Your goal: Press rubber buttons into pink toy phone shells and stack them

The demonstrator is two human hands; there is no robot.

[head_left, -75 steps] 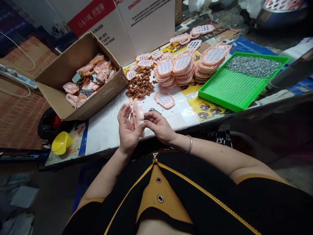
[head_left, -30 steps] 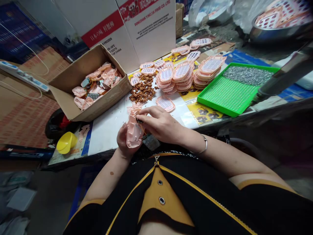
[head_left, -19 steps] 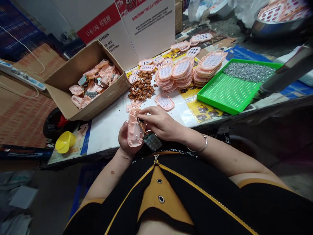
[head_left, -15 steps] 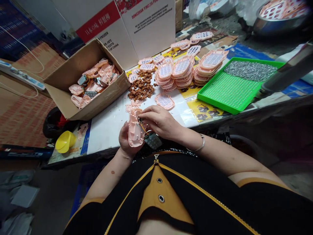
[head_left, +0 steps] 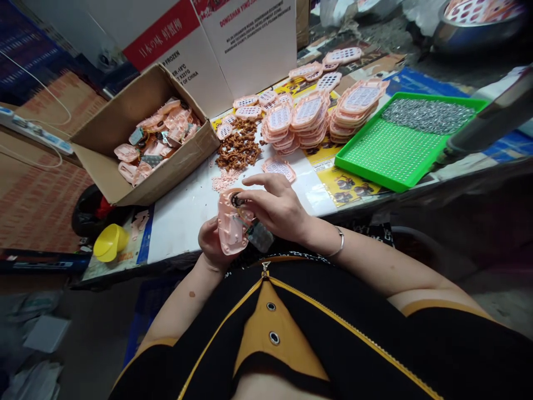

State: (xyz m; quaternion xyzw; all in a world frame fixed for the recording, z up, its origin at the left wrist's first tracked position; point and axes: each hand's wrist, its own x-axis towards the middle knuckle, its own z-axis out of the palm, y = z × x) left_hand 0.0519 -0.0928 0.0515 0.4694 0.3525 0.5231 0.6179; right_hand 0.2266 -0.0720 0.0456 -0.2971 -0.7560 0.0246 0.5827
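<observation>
A pink plastic shell [head_left: 231, 229] lies open side up in my left hand [head_left: 212, 243], whose fingers wrap its left edge and underside. At the upper end of the shell sits a small round black part [head_left: 237, 200]. My right hand [head_left: 275, 204] reaches over from the right with a fingertip pressing on that part, its index finger raised and apart from the others. A dark grey-green piece [head_left: 260, 237] hangs by thin wires at the shell's right side, below my right hand.
Behind the hands are a brown pile of small parts [head_left: 239, 149], stacked pink covers [head_left: 308, 116] and a loose cover [head_left: 278, 166]. A cardboard box [head_left: 170, 169] of pink pieces stands left, near a yellow cup [head_left: 110, 243]. The green tray [head_left: 375, 176] with metal screws [head_left: 425, 115] is right.
My right index finger has lifted away from the round part, while another fingertip stays on it. The shell has turned slightly in my left hand. The view has shifted a little.
</observation>
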